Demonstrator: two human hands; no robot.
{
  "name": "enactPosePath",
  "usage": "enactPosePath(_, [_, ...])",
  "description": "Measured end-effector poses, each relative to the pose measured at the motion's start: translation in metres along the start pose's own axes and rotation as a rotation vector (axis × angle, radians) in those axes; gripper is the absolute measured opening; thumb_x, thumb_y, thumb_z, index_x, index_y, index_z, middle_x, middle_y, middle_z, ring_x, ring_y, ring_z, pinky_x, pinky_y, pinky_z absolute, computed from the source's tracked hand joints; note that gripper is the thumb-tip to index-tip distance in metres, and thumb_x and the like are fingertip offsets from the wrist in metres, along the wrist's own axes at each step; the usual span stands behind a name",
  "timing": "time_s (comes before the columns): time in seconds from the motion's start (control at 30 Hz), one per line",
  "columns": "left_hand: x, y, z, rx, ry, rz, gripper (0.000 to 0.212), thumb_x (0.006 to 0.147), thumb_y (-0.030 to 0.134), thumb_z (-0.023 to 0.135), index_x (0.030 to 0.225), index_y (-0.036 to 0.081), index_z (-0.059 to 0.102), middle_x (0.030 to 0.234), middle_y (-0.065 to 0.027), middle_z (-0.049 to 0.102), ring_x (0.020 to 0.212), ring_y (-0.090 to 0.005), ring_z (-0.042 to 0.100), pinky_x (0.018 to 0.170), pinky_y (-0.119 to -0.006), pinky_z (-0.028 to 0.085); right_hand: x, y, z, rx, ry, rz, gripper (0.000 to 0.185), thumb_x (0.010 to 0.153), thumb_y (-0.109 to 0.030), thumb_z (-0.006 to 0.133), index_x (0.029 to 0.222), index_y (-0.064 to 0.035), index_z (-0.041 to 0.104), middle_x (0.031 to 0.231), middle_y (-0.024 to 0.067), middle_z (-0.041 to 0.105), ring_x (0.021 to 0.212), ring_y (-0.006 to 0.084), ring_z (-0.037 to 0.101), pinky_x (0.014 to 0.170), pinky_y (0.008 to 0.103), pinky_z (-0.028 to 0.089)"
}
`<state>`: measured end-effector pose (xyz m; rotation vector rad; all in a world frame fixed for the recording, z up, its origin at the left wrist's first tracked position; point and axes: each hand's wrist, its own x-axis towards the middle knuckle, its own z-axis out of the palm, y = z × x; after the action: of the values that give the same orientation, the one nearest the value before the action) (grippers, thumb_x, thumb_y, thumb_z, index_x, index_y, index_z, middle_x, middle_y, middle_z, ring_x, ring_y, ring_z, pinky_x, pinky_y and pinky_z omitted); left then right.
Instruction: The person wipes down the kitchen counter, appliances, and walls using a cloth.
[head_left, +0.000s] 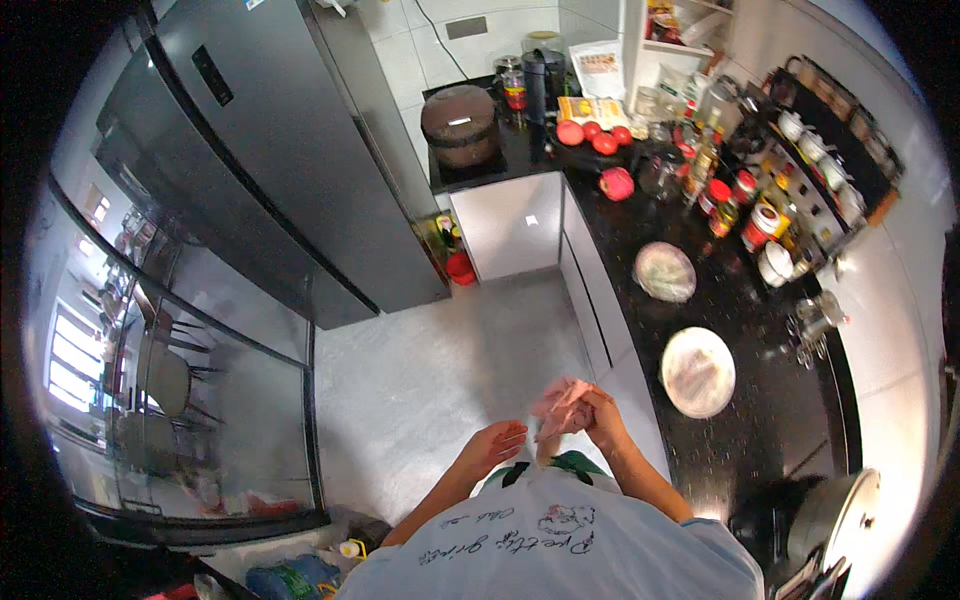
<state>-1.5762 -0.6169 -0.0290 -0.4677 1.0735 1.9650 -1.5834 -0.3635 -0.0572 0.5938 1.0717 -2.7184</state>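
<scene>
A crumpled pink cloth (561, 409) hangs from my right hand (604, 421), whose fingers are closed around its right side. My left hand (496, 448) is held to the left of the cloth, apart from it, fingers extended and holding nothing. Both hands are in front of my body, above the grey floor. On the black countertop (705, 457) to the right sit a white plate (697, 372) that looks covered with clear film and, farther back, a smaller bowl (664, 271), also seemingly wrapped, with greenish food in it.
Red tomatoes (604, 142) and a pinkish-red round fruit (616, 184) lie by a brown rice cooker (459, 126). Bottles and jars (720, 206) crowd the counter's back edge. A large metal pot (832, 517) stands at lower right. A grey refrigerator (270, 150) is at left.
</scene>
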Motion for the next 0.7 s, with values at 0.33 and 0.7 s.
enactPosePath(0.33, [0.087,0.193,-0.049,-0.124,0.172,0.198,0.046,0.094,0.032,0.052,0.129,0.003,0.048,0.129,-0.0128,0.052,0.121,-0.0269,0.048,0.102,-0.039,0.039,0.289,-0.094,0.217,-0.464,-0.158,-0.39,0.027,0.09,-0.006,0.051,0.116,-0.0037,0.057,0.082,0.0042,0.059,0.069,0.0113,0.055,0.057,0.0254,0.046])
enactPosePath(0.7, [0.202,0.45,-0.126,-0.038,0.238,0.21,0.038,0.093,0.023,0.047,0.124,0.002,0.05,0.122,-0.0119,0.057,0.115,-0.023,0.053,0.098,-0.036,0.043,0.696,-0.009,0.398,-2.04,0.022,-1.202,0.048,0.091,-0.017,0.05,0.135,-0.0035,0.042,0.138,0.0167,0.043,0.124,0.0254,0.046,0.095,0.0392,0.044])
